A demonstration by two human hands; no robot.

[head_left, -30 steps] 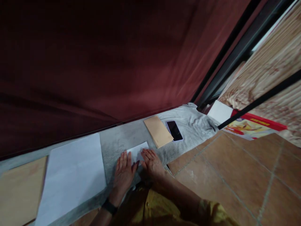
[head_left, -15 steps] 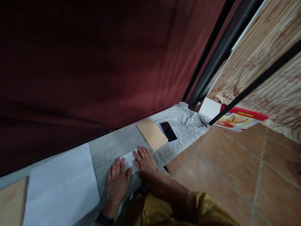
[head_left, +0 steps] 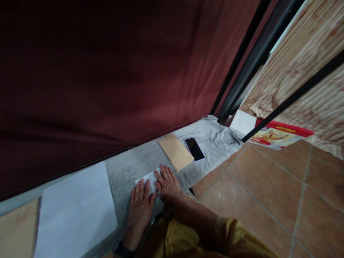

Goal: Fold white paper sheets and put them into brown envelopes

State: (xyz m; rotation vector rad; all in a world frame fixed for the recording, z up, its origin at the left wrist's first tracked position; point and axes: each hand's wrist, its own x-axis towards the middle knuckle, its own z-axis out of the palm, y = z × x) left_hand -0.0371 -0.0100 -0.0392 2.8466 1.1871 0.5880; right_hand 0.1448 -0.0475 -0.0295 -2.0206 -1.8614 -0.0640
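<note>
A small folded piece of white paper (head_left: 151,180) lies on the grey cloth in front of me. My left hand (head_left: 141,202) rests flat on its left part, fingers stretched out. On its right end lies my right hand (head_left: 168,182), palm down with the fingers extended. Both hands partly cover the paper. Just beyond my right hand is a tan paper envelope or booklet (head_left: 176,152). A phone (head_left: 195,149) with a dark screen touches or nearly touches its right edge.
Left of my hands lie a large white sheet (head_left: 77,211) and a tan board or envelope (head_left: 18,227). The grey cloth (head_left: 126,168) covers a narrow surface along a dark red curtain (head_left: 150,89). A black pole (head_left: 292,96) and a printed box (head_left: 279,134) stand right, above the tiled floor (head_left: 258,190).
My left hand has slid slightly right along the paper, uncovering its left end. My right hand stays on the right end. The whole view has shifted a little.
</note>
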